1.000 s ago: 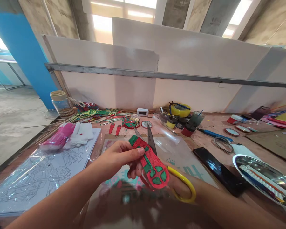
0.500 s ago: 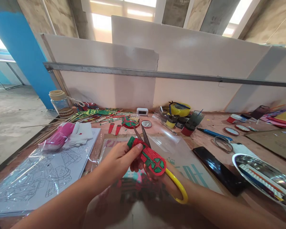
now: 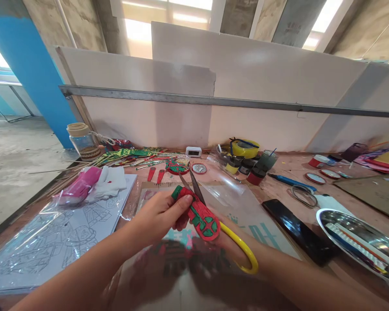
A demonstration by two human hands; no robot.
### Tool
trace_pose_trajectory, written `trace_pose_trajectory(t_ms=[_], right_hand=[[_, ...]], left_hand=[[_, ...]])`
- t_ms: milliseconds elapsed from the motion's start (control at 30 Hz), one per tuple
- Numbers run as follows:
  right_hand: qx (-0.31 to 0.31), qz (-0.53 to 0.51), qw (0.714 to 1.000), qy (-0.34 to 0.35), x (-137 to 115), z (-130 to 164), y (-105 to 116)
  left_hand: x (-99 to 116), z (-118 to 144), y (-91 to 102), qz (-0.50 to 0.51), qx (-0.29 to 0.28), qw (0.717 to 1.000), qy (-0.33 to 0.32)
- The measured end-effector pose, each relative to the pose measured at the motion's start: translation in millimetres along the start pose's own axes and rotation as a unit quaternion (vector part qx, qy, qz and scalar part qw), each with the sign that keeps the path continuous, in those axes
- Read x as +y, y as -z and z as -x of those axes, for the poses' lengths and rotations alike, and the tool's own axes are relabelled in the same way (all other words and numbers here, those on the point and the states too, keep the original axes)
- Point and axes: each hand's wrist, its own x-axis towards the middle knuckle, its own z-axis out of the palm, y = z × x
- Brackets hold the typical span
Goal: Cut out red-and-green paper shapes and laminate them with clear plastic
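Between thumb and fingers, my left hand (image 3: 168,208) pinches a red and green painted cutout (image 3: 201,216), long with a rounded end that bears a wheel-like pattern. My right hand (image 3: 228,242) is mostly hidden behind the cutout and is closed on a pair of scissors (image 3: 197,190) with a yellow handle. The blades stand apart and point away from me, behind the cutout's upper edge; whether they touch it I cannot tell. Two small red pieces (image 3: 156,174) lie beyond my hands, beside a round lid with green and red scraps (image 3: 177,166).
Under my hands lies a plastic-covered board (image 3: 269,233). Drawings in a clear sleeve (image 3: 52,242) with a pink packet (image 3: 79,183) are at left. To the right are a black phone (image 3: 296,229), a metal bowl (image 3: 369,220), paint jars (image 3: 256,175) and a blue pen-like tool (image 3: 291,182).
The cutout has shifted slightly to the left and turned a little in my left hand. The scissors have moved slightly with it, their blades still apart.
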Motion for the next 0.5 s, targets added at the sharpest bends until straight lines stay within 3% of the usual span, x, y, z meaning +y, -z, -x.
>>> trace_pose_trajectory(t_ms=[167,300,500], right_hand=[[-0.05,-0.023,0.998,-0.016,-0.5,-0.1,3.1],[-0.033,0.0,0.999,-0.031,4.1,-1.0,1.6],[0.011,0.041,0.999,0.011,17.6,4.8,3.5]], left_hand=[[-3.1,-1.1,0.8,0.035,-0.01,0.999,-0.003],[-7.7,-2.0,-3.0,0.023,-0.017,0.999,0.015],[-11.9,-1.3,-10.1,0.01,0.008,1.0,0.008]])
